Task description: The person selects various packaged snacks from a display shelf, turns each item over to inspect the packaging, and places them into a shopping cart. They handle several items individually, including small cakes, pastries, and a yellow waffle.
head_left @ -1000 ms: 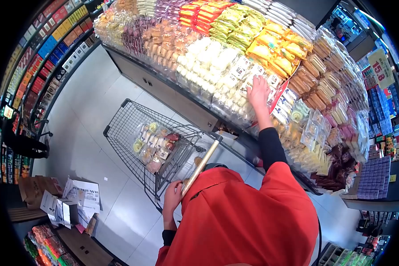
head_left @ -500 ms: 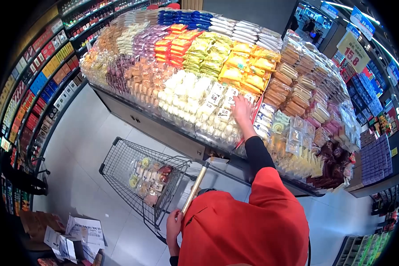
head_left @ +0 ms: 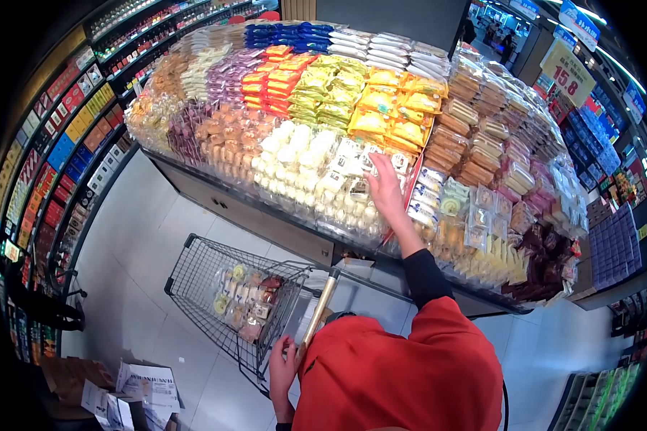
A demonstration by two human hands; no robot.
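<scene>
My right hand (head_left: 386, 185) reaches over the display, fingers stretched out at clear packs of white round buns with printed labels (head_left: 349, 154). Nothing shows in its grasp. Down by the near end of the gold-coloured shopping cart handle (head_left: 319, 305), my left hand (head_left: 283, 365) has its fingers loosely bent and apart, beside the bar; whether it touches the bar is hard to see. The wire shopping cart (head_left: 194, 276) holds several clear-wrapped food packs (head_left: 248, 298). Yellow-orange bags (head_left: 392, 115) lie just beyond my right hand.
A red divider (head_left: 418, 169) separates the buns from brown packaged pastries (head_left: 467, 147) on the right. Curved shelves with boxed goods (head_left: 72, 133) line the left. Open cardboard boxes and papers (head_left: 140, 391) lie at lower left. A price sign (head_left: 568, 72) hangs at upper right.
My right hand has shifted slightly back and left over the bun packs, its fingers straighter. My left hand has loosened beside the cart handle. The view has moved a little.
</scene>
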